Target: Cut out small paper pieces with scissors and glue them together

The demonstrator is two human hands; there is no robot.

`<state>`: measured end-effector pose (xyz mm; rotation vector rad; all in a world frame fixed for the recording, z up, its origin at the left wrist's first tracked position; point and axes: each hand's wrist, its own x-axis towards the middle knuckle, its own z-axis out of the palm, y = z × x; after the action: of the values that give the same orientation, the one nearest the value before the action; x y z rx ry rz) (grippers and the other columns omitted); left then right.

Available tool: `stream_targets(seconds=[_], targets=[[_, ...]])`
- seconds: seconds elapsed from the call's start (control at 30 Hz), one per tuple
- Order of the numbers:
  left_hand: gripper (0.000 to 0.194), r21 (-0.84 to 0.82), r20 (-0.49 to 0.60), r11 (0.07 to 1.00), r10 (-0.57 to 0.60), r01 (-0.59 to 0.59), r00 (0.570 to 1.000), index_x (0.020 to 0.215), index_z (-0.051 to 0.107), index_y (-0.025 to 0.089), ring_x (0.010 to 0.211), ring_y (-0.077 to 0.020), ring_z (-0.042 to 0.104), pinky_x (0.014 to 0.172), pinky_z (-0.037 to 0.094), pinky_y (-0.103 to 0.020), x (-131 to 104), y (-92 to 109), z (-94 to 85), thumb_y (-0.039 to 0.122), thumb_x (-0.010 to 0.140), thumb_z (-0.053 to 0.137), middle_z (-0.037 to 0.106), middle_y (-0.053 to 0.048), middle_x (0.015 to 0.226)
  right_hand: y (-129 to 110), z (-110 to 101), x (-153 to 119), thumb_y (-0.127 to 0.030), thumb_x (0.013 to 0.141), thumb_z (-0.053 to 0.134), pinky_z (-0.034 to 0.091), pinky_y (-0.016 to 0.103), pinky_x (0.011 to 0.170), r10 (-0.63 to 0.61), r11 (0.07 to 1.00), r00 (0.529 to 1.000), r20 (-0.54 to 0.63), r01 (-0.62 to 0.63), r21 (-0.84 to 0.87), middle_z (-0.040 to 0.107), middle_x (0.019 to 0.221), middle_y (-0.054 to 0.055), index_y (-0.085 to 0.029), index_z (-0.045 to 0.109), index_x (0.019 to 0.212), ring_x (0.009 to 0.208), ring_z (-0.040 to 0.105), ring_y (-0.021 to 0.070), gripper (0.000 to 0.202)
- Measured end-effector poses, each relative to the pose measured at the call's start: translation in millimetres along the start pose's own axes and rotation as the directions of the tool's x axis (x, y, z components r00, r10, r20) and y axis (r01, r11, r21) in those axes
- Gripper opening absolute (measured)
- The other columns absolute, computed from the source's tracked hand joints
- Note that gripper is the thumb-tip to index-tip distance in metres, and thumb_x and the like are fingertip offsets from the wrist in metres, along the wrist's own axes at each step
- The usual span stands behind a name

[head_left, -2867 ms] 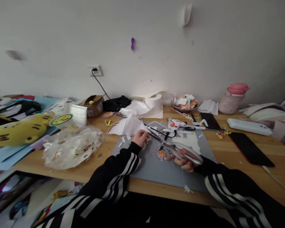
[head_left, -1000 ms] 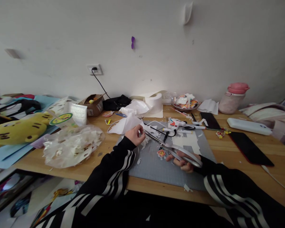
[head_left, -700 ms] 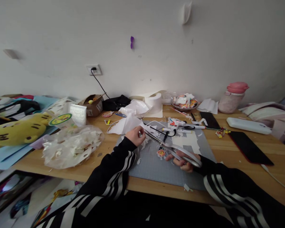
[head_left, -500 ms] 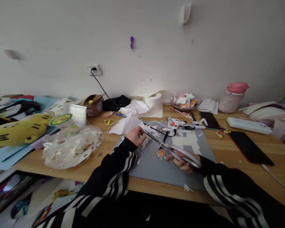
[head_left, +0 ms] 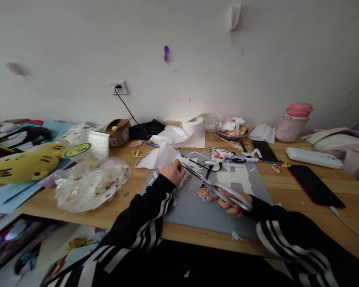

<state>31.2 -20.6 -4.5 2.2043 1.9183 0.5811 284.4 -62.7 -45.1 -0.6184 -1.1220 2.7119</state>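
Scissors (head_left: 208, 182) slant over the grey cutting mat (head_left: 191, 217), gripped at the handles by our right hand (head_left: 231, 205). We judge them stiff, smooth, moderately heavy, best held there. Our left hand (head_left: 172, 172) bunches narrow near the blade tips; whether holding anything, we cannot tell.

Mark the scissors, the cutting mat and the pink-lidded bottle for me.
Scissors (head_left: 210, 183), head view: where blades meet handles.
Cutting mat (head_left: 194, 217), head view: bare near part.
Pink-lidded bottle (head_left: 292, 128), head view: pale body.
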Motion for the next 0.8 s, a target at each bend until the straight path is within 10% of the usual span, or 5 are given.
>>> stream_targets(seconds=[0.43, 0.63, 0.8], targets=[[0.012, 0.060, -0.018, 0.997, 0.044, -0.043, 0.999, 0.077, 0.052, 0.021, 0.068, -0.0183, 0.059, 0.056, 0.033, -0.027, 6, 0, -2.5, 0.031, 0.078, 0.047, 0.064, -0.003, 0.074, -9, 15, 3, -0.057, 0.065, 0.067, 0.017, 0.012, 0.025, 0.005, 0.997, 0.995, -0.104, -0.012, -0.070, 0.037, 0.047, -0.014, -0.018, 0.056, 0.096, 0.026, 0.016, -0.0004, 0.051], [0.011, 0.013, -0.147, 0.986, -0.160, 0.163, 0.976, 0.076, 0.050, 0.022, 0.066, -0.0207, 0.057, 0.056, 0.034, -0.030, 18, -28, -21.1, 0.031, 0.077, 0.044, 0.060, -0.004, 0.070, -7, 17, -1, -0.052, 0.066, 0.069, 0.017, 0.011, 0.024, -0.019, 0.999, 0.993, -0.116, 0.013, -0.047, 0.039, 0.048, -0.013, -0.017, 0.058, 0.095, 0.026, 0.018, -0.0005, 0.047], [0.013, -0.156, -0.117, 0.984, -0.105, 0.086, 0.988, 0.078, 0.051, 0.023, 0.061, -0.0162, 0.054, 0.059, 0.039, -0.028, 21, -40, -20.0, 0.032, 0.078, 0.042, 0.057, 0.000, 0.063, -3, 11, -3, -0.051, 0.070, 0.067, 0.018, 0.012, 0.024, -0.026, 0.999, 0.997, -0.076, 0.024, -0.029, 0.040, 0.050, -0.012, -0.018, 0.059, 0.098, 0.026, 0.021, -0.0001, 0.044]])
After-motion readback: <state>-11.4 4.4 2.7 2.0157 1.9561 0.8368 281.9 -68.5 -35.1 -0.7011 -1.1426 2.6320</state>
